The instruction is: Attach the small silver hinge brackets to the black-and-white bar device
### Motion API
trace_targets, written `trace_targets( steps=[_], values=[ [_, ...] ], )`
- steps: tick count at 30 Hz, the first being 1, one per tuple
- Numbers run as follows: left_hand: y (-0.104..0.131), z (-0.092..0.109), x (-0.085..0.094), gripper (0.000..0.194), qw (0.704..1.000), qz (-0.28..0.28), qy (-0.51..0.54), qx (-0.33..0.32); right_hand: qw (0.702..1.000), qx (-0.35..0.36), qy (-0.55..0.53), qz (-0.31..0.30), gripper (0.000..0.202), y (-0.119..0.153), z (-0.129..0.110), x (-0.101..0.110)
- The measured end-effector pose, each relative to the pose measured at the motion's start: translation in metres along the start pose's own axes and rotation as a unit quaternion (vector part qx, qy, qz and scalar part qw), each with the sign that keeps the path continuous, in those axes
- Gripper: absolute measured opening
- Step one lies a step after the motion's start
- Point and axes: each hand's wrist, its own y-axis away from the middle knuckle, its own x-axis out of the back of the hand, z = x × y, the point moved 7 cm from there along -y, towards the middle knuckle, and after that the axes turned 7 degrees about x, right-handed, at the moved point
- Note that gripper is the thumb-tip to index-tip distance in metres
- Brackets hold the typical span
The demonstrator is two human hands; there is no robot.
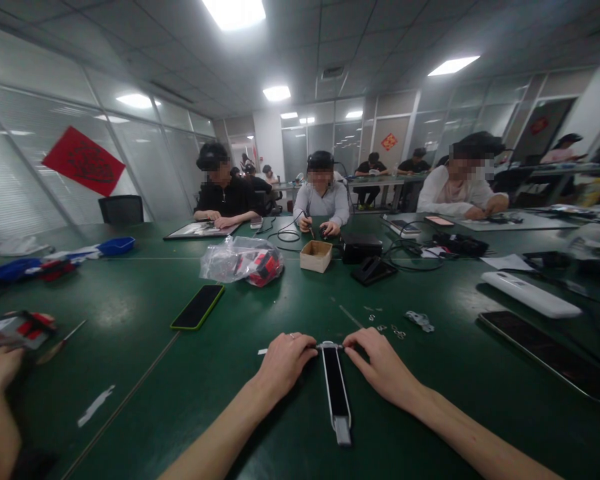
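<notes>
A long, narrow black strip with a light grey frame (335, 383) lies on the green table in front of me, a grey tab sticking out at its near end. At its far end, a thin crosswise piece reaches out to both sides. My left hand (286, 360) pinches the left end of it between thumb and fingers. On the other side, my right hand (380, 360) is closed in a pinch at the right end. The fingertips cover the ends of the crosswise piece. Several small metal bits (397, 331) and a crumpled grey piece (420, 321) lie beyond my right hand.
A green-edged phone (199, 307), a plastic bag with red parts (263, 263) and a small open box (316, 257) stand farther back. To the right lie a dark phone (555, 353) and a white case (530, 295). Another person's hand (0, 363) is at left; others sit opposite.
</notes>
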Motion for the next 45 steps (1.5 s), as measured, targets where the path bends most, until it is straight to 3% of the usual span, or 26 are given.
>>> trace_targets(
  steps=[18,30,45],
  values=[
    [0.000,-0.007,-0.001,0.014,0.999,-0.017,0.007,0.032,1.000,-0.006,0.012,-0.021,0.021,-0.001,-0.003,0.001],
    [0.000,-0.007,0.001,0.013,1.000,0.003,0.010,0.029,0.999,-0.019,0.013,-0.039,0.022,-0.001,-0.003,-0.001],
    [0.005,0.013,0.010,0.018,0.983,0.069,-0.148,-0.089,1.000,0.005,0.012,-0.020,0.022,-0.001,0.000,-0.003]
  ],
)
